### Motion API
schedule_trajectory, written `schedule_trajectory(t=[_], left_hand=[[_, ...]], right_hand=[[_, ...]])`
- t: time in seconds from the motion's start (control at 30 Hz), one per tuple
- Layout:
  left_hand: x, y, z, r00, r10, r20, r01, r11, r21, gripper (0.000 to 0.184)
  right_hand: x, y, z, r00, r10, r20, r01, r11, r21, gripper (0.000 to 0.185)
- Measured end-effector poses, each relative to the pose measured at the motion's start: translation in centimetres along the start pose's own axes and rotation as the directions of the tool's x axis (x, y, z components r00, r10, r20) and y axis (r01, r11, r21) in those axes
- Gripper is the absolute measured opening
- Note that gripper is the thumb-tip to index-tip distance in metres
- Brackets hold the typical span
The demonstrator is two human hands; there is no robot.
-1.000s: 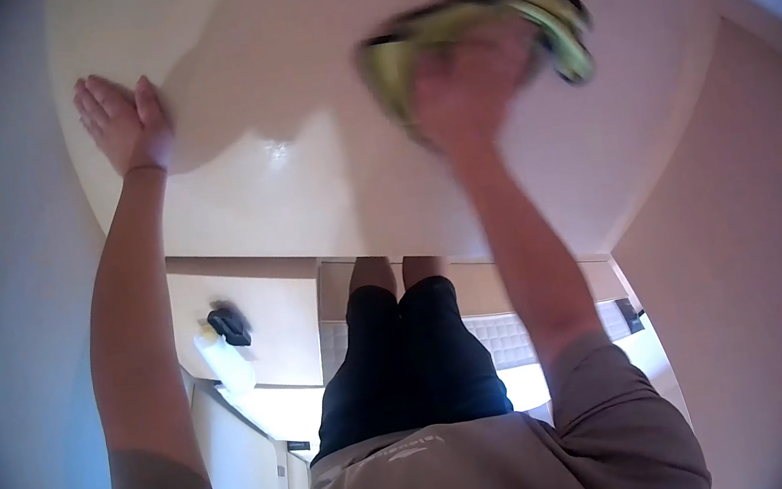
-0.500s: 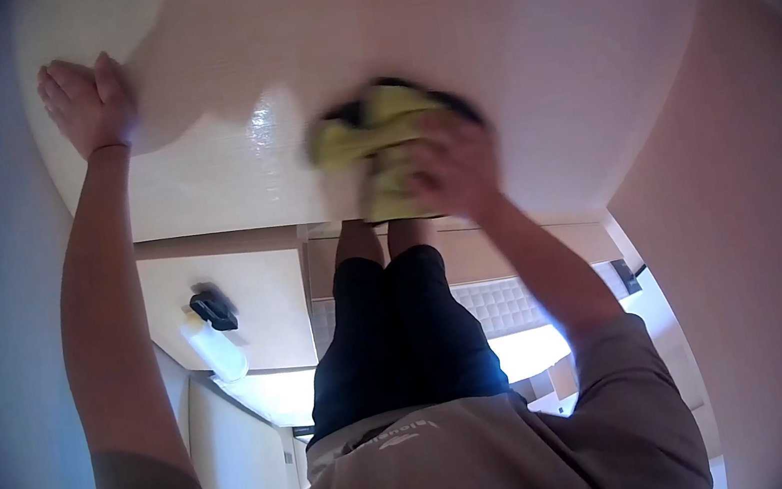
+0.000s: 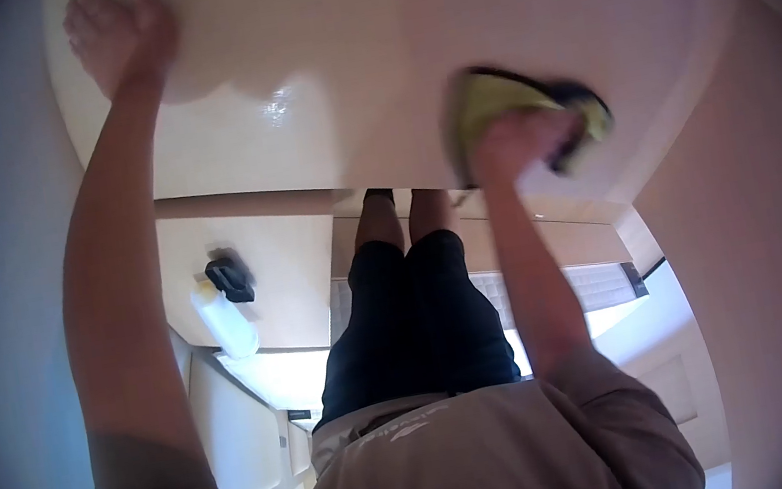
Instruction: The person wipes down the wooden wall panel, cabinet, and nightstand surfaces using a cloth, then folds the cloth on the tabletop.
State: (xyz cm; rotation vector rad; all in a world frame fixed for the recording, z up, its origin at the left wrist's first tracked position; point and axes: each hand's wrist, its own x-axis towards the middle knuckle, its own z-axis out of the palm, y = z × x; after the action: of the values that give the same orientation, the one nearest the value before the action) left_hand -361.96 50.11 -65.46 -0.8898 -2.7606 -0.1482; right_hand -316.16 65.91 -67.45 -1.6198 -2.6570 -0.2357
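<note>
My left hand [image 3: 117,34] lies against the pale smooth surface [image 3: 330,41] at its upper left, with nothing in it and the fingers laid flat. To the right, near the lower edge of the same surface, my right hand [image 3: 525,138] presses on a yellow-green cloth with dark edging [image 3: 495,97]. The cloth is bunched around the hand and partly blurred. Part of it is hidden under the palm and fingers.
Below the surface on the left, a white bottle [image 3: 226,322] lies beside a black object [image 3: 230,279] on a light panel [image 3: 286,250]. A pale wall [image 3: 757,190] rises on the right. My legs show below the surface's edge.
The right hand moved left and down with the cloth, then back to the right along the surface. My left hand stays on the surface while the view shifts.
</note>
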Motion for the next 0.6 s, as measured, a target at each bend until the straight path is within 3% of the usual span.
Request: schedule_trajectory(t=[0.03,0.07,0.1,0.13,0.17,0.2,0.23,0.27,0.3,0.33,0.4,0.43,0.5,0.53,0.57,0.6], left_hand=[[0.1,0.1,0.0,1.000,-0.005,0.002,0.005,1.000,-0.018,0.076],[0.2,-0.4,0.2,0.991,0.045,0.126,-0.085,0.938,0.336,0.078],[0.1,-1.1,0.7,0.963,0.054,0.263,-0.212,0.752,0.624,0.081],[0.0,-3.5,2.4,0.977,0.031,0.213,-0.103,0.936,0.336,0.077],[-0.2,-4.6,3.4,0.986,0.123,0.116,-0.163,0.871,0.464,0.068],[1.1,-8.1,4.6,0.932,0.137,0.336,-0.218,0.952,0.215,0.060],[0.1,-6.7,4.1,0.972,0.235,-0.013,-0.234,0.970,0.071,0.056],[2.0,-7.7,3.3,0.861,0.102,0.498,-0.373,0.793,0.482,0.058],[0.6,-10.0,5.5,0.935,0.286,0.210,-0.347,0.855,0.385,0.062],[0.3,-9.5,5.7,0.934,0.296,0.201,-0.352,0.861,0.367,0.062],[0.5,-8.4,5.2,0.941,0.338,0.028,-0.337,0.923,0.185,0.066],[0.6,-5.7,3.6,0.966,0.255,-0.036,-0.252,0.965,0.079,0.069],[0.7,-5.9,2.8,0.960,0.278,-0.032,-0.273,0.956,0.112,0.067],[0.6,-6.4,2.9,0.953,0.303,-0.015,-0.297,0.943,0.150,0.066],[0.6,-6.7,3.1,0.945,0.328,0.007,-0.323,0.928,0.186,0.064],[0.7,-6.7,3.3,0.935,0.354,0.031,-0.352,0.909,0.225,0.062]], right_hand=[[-0.1,-5.8,-2.6,0.968,-0.249,0.035,0.243,0.962,0.120,0.054],[0.6,-12.2,-5.9,0.779,-0.275,0.564,0.276,0.957,0.086,0.051],[0.6,-17.2,-7.1,0.883,-0.368,0.292,0.284,0.914,0.291,0.049],[3.7,-20.2,-10.9,0.532,-0.724,0.439,0.420,0.676,0.606,0.049],[3.4,-23.9,-11.0,0.499,-0.803,0.326,0.590,0.590,0.551,0.052],[1.6,-27.8,-8.6,0.658,-0.742,-0.130,0.665,0.491,0.563,0.053],[1.9,-27.5,-9.3,0.686,-0.717,-0.124,0.659,0.539,0.525,0.051],[2.5,-25.7,-8.7,0.694,-0.712,-0.103,0.655,0.567,0.499,0.051],[3.0,-23.9,-8.4,0.649,-0.746,-0.149,0.669,0.466,0.579,0.051],[3.9,-22.2,-8.2,0.601,-0.771,-0.212,0.678,0.350,0.647,0.050],[4.6,-15.1,-7.3,0.613,-0.790,-0.023,0.548,0.404,0.733,0.052],[5.2,-10.5,-7.5,0.654,-0.755,0.050,0.503,0.483,0.716,0.053],[5.2,-0.1,-6.4,0.708,-0.678,0.197,0.480,0.667,0.570,0.053],[4.3,5.5,-4.4,0.796,-0.606,0.000,0.529,0.696,0.485,0.050],[5.2,10.1,-5.1,0.833,-0.554,-0.003,0.494,0.741,0.454,0.049],[4.4,15.1,-4.5,0.909,-0.416,0.044,0.346,0.806,0.480,0.054]])
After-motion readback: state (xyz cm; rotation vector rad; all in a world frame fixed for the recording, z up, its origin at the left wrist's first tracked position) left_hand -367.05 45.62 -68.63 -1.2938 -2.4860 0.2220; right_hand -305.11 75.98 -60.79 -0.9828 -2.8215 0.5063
